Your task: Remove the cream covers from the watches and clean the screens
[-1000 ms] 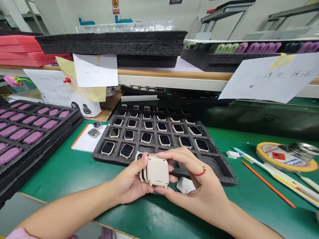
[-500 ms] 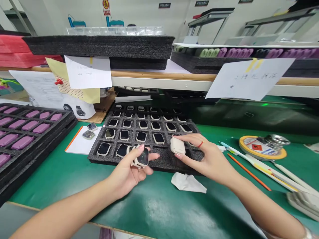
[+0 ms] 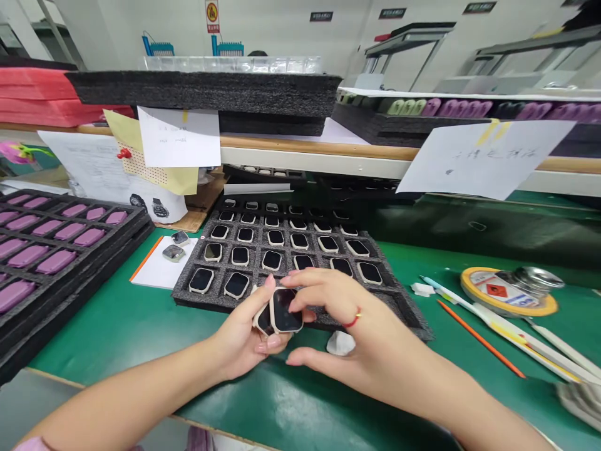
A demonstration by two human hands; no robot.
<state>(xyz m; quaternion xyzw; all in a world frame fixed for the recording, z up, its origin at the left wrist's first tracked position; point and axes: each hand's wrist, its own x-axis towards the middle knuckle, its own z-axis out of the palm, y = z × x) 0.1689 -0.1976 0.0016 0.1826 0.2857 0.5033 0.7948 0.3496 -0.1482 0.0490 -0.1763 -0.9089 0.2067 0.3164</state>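
a green table [image 3: 263, 401] spreads under everything, with the black foam tray [image 3: 404, 307] on it and watches seated in many of its pockets. left of that tray lies a stack of purple pieces' trays [image 3: 138, 228]. at the foam tray's near edge, the right hand [image 3: 354, 332] is spread, thumb apart, fingertips over a screen; whether they touch, i cannot tell. the left hand [image 3: 244, 335] grips at least two pale-framed watches [image 3: 285, 312], fanned before the foam tray. they look light and stiff, the glossy screens likely slippery and easily scratched; frame edges seem the safest hold.
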